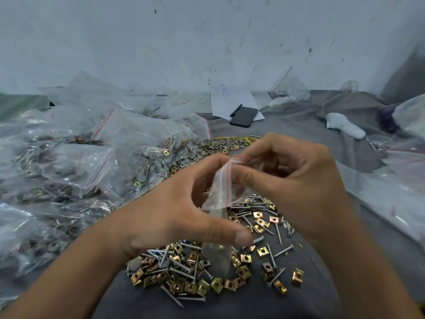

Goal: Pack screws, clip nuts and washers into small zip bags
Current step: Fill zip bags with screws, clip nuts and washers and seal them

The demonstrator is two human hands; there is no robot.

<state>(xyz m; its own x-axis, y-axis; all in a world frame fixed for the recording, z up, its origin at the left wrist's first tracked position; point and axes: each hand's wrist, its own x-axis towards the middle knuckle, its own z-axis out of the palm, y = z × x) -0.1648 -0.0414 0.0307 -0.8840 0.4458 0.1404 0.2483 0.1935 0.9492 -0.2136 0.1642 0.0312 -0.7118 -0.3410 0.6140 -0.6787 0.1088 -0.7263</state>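
Both hands [230,194] pinch a clear, red-striped zip bag [222,192]

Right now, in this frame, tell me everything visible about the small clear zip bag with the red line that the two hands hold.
The small clear zip bag with a red line is thin, see-through plastic, crumpled, held in the air above the loose pile of silver screws and brass-coloured clip nuts. Its red-lined mouth is at the top, tilted right. The right hand pinches the mouth edge; the left hand grips the bag's left side, thumb stretched below. Its lower part hangs down, blurred. Whether anything is inside cannot be told.
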